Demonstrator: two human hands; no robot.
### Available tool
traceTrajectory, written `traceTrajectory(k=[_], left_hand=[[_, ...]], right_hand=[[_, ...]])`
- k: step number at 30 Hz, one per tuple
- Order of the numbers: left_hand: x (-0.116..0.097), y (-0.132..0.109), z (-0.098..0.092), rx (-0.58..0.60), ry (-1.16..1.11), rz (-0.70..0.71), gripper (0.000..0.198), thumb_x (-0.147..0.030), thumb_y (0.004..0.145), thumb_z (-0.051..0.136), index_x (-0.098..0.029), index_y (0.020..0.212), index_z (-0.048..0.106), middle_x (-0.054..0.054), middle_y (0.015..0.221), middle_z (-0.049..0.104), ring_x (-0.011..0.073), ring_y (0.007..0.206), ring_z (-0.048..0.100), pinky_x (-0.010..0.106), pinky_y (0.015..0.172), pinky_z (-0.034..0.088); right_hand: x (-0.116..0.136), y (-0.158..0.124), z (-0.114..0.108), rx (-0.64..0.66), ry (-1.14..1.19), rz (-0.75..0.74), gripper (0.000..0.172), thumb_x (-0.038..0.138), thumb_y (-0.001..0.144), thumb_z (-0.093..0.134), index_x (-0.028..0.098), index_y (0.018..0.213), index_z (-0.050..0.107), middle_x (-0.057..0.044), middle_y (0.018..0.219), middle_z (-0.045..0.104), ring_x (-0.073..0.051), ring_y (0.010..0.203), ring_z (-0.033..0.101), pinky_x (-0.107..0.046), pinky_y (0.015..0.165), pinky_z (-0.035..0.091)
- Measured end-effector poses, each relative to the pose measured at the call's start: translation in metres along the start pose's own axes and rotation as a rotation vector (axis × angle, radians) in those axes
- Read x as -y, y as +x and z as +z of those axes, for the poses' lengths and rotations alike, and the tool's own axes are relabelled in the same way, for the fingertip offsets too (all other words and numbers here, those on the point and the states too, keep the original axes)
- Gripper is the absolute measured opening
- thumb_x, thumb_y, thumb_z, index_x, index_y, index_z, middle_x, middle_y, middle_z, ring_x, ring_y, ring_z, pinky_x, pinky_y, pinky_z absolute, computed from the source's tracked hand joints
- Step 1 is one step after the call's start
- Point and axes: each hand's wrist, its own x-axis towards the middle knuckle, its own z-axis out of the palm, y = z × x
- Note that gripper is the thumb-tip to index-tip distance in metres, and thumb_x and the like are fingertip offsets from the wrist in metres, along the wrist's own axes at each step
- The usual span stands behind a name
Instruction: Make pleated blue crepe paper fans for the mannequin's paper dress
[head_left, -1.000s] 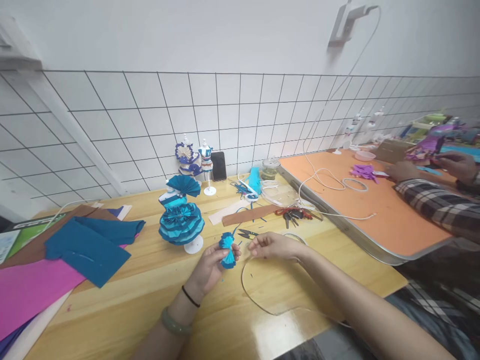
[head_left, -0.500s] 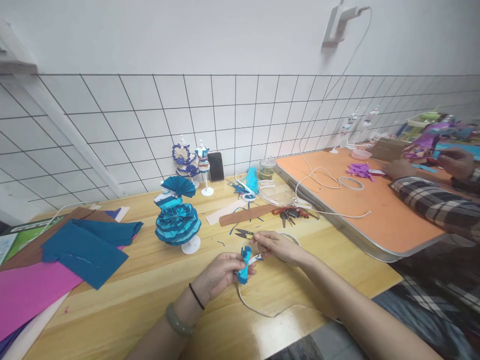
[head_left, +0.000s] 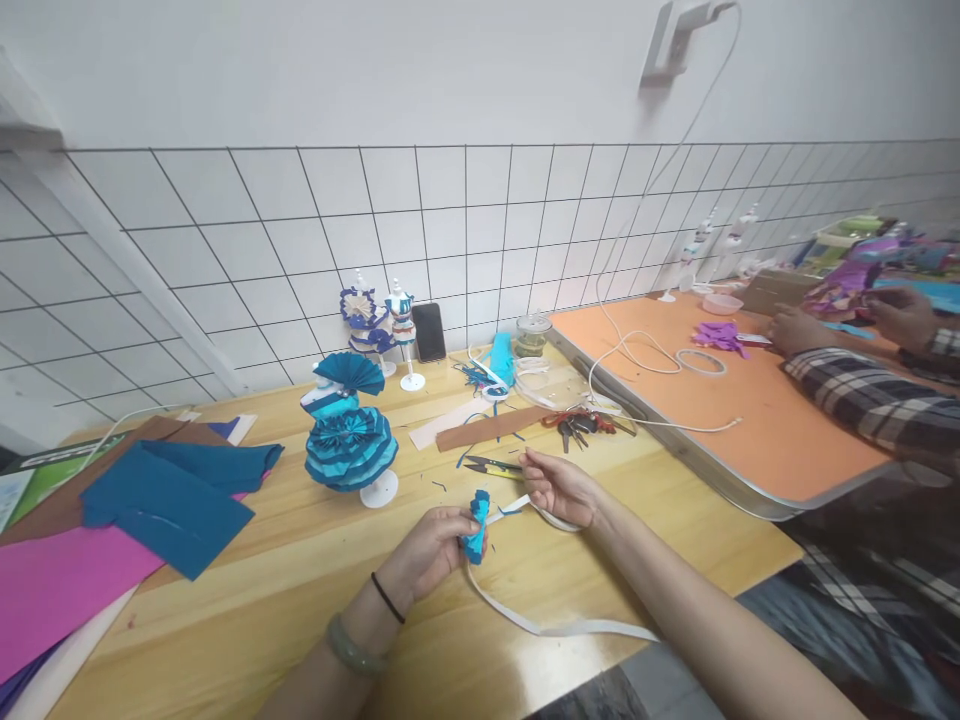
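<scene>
My left hand point(head_left: 439, 548) pinches a small pleated bunch of blue crepe paper point(head_left: 476, 527) between thumb and fingers. A long white strip point(head_left: 540, 628) hangs from beneath it and curves right across the table's front. A shorter white strip point(head_left: 506, 512) leads from the bunch toward my right hand point(head_left: 562, 487), whose thumb and forefinger are pinched together; what they hold is too small to make out. Thread snips point(head_left: 491, 467) lie beside those fingertips. A white ring point(head_left: 559, 522) shows partly under that hand. Left of centre stands a miniature dress form point(head_left: 351, 425) in pleated blue paper.
Blue paper sheets point(head_left: 169, 510) and a pink sheet point(head_left: 67, 590) lie at left. A brown strip point(head_left: 491, 428), keys point(head_left: 577, 430) and a glass jar point(head_left: 533, 335) are farther back, near a phone point(head_left: 429, 332). A co-worker's plaid sleeve point(head_left: 862, 400) rests at the orange table point(head_left: 772, 410).
My right hand has moved slightly right and turned, its fingertips lifting from the snips. The left hand has shifted a little left with the blue bunch. The long white strip has swung rightward.
</scene>
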Motion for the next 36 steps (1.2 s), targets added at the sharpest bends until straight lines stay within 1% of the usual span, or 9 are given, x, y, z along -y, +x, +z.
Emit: traceTrajectory(k=[6, 12, 15, 19, 22, 24, 27, 32, 36], left_hand=[[-0.001, -0.003, -0.002, -0.008, -0.006, -0.003, 0.006, -0.013, 0.060, 0.062, -0.009, 0.056, 0.060, 0.004, 0.052, 0.055, 0.0111, 0.050, 0.048, 0.025, 0.055, 0.035], [-0.004, -0.009, -0.010, -0.010, -0.017, -0.007, 0.007, -0.014, 0.062, 0.063, -0.009, 0.060, 0.060, 0.005, 0.057, 0.058, 0.0111, 0.053, 0.051, 0.025, 0.057, 0.038], [-0.007, -0.013, -0.017, -0.004, -0.028, -0.019, 0.008, -0.015, 0.064, 0.063, -0.009, 0.069, 0.061, 0.008, 0.067, 0.062, 0.0140, 0.060, 0.056, 0.026, 0.061, 0.041], [-0.010, -0.022, -0.025, -0.023, -0.021, -0.064, 0.017, -0.015, 0.066, 0.062, -0.011, 0.082, 0.060, 0.010, 0.083, 0.065, 0.0143, 0.062, 0.060, 0.025, 0.058, 0.042], [-0.012, -0.031, -0.027, -0.037, 0.000, -0.081, 0.015, -0.016, 0.066, 0.062, -0.011, 0.079, 0.060, 0.008, 0.083, 0.064, 0.0132, 0.058, 0.060, 0.024, 0.055, 0.042], [-0.012, -0.037, -0.028, -0.034, 0.015, -0.098, 0.016, -0.017, 0.066, 0.063, -0.011, 0.081, 0.060, 0.007, 0.085, 0.063, 0.0136, 0.058, 0.061, 0.024, 0.054, 0.042], [-0.014, -0.046, -0.031, -0.038, 0.056, -0.119, 0.020, -0.018, 0.066, 0.064, -0.012, 0.084, 0.061, 0.006, 0.089, 0.063, 0.0142, 0.059, 0.062, 0.023, 0.054, 0.042], [-0.025, -0.065, -0.042, -0.085, 0.159, -0.124, 0.020, -0.020, 0.065, 0.064, -0.012, 0.084, 0.063, 0.009, 0.093, 0.064, 0.0143, 0.059, 0.062, 0.023, 0.055, 0.042], [-0.040, -0.092, -0.052, -0.135, 0.258, -0.151, 0.025, -0.022, 0.063, 0.067, -0.013, 0.086, 0.066, 0.010, 0.097, 0.065, 0.0163, 0.061, 0.062, 0.023, 0.053, 0.041]], right_hand=[[0.004, -0.001, -0.007, 0.017, -0.030, -0.095, 0.019, 0.030, 0.087, 0.045, 0.018, 0.074, 0.048, 0.009, 0.051, 0.029, -0.002, 0.034, 0.024, -0.009, 0.032, 0.032], [0.010, -0.013, -0.011, -0.070, -0.340, -0.183, 0.026, 0.043, 0.081, 0.048, 0.019, 0.072, 0.046, 0.010, 0.051, 0.029, -0.003, 0.035, 0.019, -0.013, 0.030, 0.017], [0.002, -0.025, -0.004, -0.144, -0.582, -0.197, 0.029, 0.045, 0.075, 0.056, 0.017, 0.070, 0.048, 0.009, 0.049, 0.035, -0.004, 0.036, 0.026, -0.017, 0.034, 0.019], [-0.013, -0.047, 0.005, -0.275, -0.973, -0.280, 0.023, 0.033, 0.065, 0.066, 0.019, 0.065, 0.048, 0.005, 0.055, 0.044, -0.008, 0.048, 0.037, -0.021, 0.046, 0.027], [-0.017, -0.061, 0.005, -0.331, -1.237, -0.352, 0.016, 0.030, 0.074, 0.057, 0.020, 0.064, 0.048, 0.002, 0.061, 0.051, -0.013, 0.056, 0.043, -0.026, 0.055, 0.032], [-0.016, -0.067, 0.002, -0.330, -1.468, -0.417, 0.015, 0.026, 0.082, 0.046, 0.020, 0.069, 0.051, -0.002, 0.067, 0.055, -0.017, 0.064, 0.049, -0.028, 0.061, 0.035], [-0.011, -0.072, -0.001, -0.340, -1.745, -0.502, 0.017, 0.021, 0.085, 0.040, 0.019, 0.079, 0.056, -0.007, 0.076, 0.060, -0.021, 0.077, 0.053, -0.032, 0.069, 0.038], [-0.014, -0.071, 0.013, -0.223, -1.841, -0.692, 0.016, 0.020, 0.086, 0.044, 0.021, 0.094, 0.058, -0.009, 0.094, 0.060, -0.022, 0.090, 0.051, -0.035, 0.077, 0.039], [-0.020, -0.061, 0.028, -0.147, -1.824, -0.722, 0.016, 0.021, 0.086, 0.044, 0.022, 0.093, 0.058, -0.009, 0.094, 0.061, -0.023, 0.091, 0.051, -0.037, 0.077, 0.039]])
